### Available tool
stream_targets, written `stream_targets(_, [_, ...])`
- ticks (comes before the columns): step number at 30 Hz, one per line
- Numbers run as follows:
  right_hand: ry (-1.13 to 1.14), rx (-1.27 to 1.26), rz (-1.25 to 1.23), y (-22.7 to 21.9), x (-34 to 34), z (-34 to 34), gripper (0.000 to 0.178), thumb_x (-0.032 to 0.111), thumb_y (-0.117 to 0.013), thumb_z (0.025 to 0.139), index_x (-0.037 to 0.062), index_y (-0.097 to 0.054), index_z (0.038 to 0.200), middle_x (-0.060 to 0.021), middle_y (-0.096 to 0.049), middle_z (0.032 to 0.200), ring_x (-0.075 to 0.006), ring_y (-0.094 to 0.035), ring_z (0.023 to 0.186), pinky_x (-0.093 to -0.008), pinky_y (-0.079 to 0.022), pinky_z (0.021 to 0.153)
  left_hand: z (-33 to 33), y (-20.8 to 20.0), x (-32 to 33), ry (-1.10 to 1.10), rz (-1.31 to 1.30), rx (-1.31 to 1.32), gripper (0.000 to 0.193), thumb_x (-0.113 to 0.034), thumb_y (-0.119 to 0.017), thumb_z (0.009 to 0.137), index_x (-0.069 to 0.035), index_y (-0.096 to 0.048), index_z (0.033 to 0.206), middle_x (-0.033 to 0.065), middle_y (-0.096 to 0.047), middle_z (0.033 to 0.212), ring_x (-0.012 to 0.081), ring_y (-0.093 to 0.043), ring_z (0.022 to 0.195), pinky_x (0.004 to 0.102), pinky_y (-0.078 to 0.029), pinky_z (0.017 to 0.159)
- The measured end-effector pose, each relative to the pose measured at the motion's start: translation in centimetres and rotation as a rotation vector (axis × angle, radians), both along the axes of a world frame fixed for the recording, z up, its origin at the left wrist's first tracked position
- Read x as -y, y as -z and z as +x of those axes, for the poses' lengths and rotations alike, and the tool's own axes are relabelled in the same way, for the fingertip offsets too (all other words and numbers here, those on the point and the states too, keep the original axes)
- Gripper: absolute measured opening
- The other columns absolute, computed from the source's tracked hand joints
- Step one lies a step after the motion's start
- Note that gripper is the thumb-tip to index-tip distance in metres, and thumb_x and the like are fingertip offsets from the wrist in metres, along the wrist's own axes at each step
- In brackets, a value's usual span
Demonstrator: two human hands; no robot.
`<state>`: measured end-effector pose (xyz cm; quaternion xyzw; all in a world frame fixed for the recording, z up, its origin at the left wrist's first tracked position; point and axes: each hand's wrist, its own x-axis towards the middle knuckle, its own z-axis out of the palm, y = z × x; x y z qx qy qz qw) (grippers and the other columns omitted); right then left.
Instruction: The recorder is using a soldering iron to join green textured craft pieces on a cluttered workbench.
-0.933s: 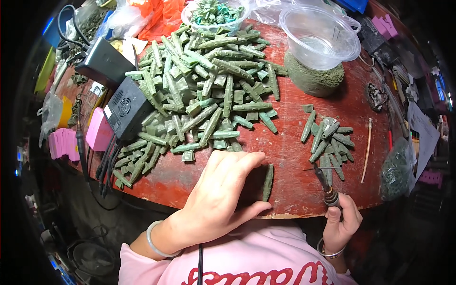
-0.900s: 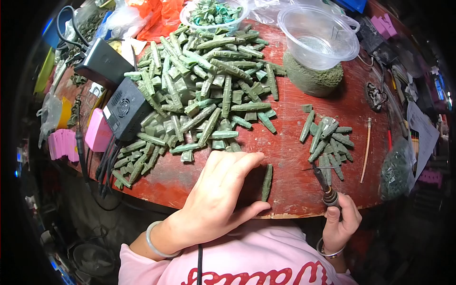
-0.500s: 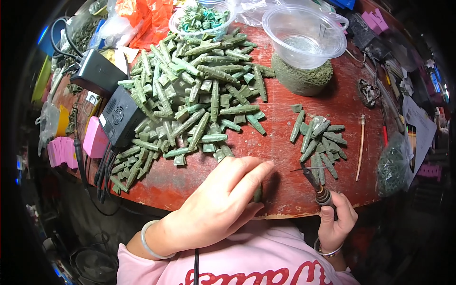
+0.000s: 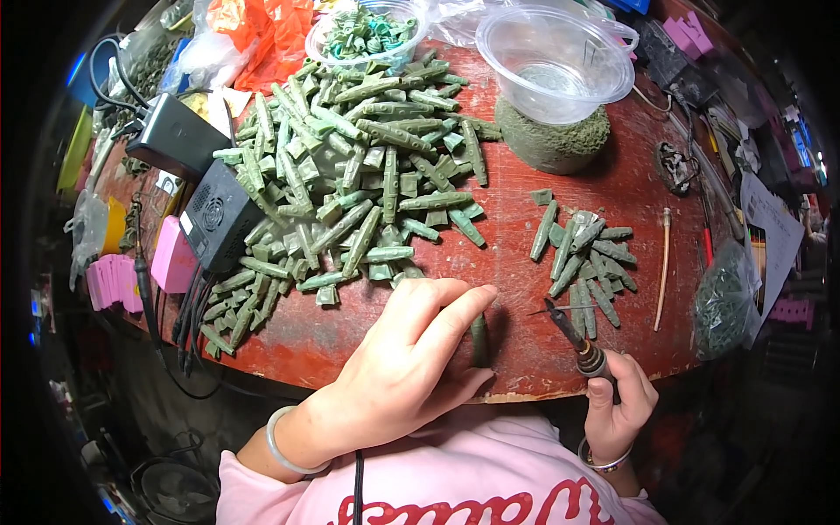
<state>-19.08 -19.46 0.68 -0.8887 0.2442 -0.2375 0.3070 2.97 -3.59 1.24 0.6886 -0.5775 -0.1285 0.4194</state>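
Observation:
My left hand, with a pale bangle on its wrist, is curled over the table's front edge. Between its fingertips and thumb shows a dark green, wax-like stick, mostly hidden by the hand. To the right, my right hand grips a soldering iron by its handle, its dark tip pointing up and left, with thin wire-like points at the end. The tip hovers near a small group of green sticks. A much larger heap of similar green sticks and small square pieces lies beyond my left hand.
A clear plastic bowl rests on a rough green block. Another tub holds green scraps. Black power boxes with cables stand at left. A thin rod and a bag of green material lie at right.
My left hand has shifted slightly left and up, and more of the green stick shows beside it. The soldering iron's tip has moved a little to the left.

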Motion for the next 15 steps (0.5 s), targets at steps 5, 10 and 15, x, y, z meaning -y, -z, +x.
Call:
stream_targets(5, [0.002, 0.003, -0.006, 0.09, -0.08, 0.03, 0.034, 0.027, -0.071, 0.095, -0.0054, -0.065, 0.104, -0.0140, -0.062, 0.076, -0.0276, -0.059, 0.061, -0.0347, -0.045, 0.056, -0.36, 0.28, -0.12, -0.020, -0.037, -0.028, 0.075, -0.006, -0.084, 0.069, 0.007, -0.050, 0.134, 0.0216, -0.054, 0.118, 0.0371, -0.056, 0.102, 0.0426, -0.048, 0.090])
stream_targets(10, [0.022, -0.004, -0.003, 0.14, -0.19, 0.00, 0.035, 0.027, -0.071, 0.094, -0.0058, -0.065, 0.103, -0.0138, -0.061, 0.075, -0.0279, -0.059, 0.061, -0.0346, -0.045, 0.056, -0.27, 0.17, 0.10, -0.005, -0.028, -0.013, 0.075, -0.005, -0.082, 0.069, 0.008, -0.049, 0.134, 0.0215, -0.053, 0.117, 0.0382, -0.054, 0.101, 0.0437, -0.048, 0.090])
stream_targets(15, [0.025, -0.002, 0.006, 0.30, -0.13, 0.02, 0.035, 0.028, -0.070, 0.095, -0.0057, -0.065, 0.103, -0.0134, -0.061, 0.075, -0.0275, -0.059, 0.061, -0.0345, -0.044, 0.055, -0.14, 0.43, 0.06, -0.011, -0.026, -0.004, 0.077, -0.005, -0.087, 0.066, 0.006, -0.052, 0.133, 0.0207, -0.054, 0.119, 0.0364, -0.055, 0.103, 0.0436, -0.047, 0.091])
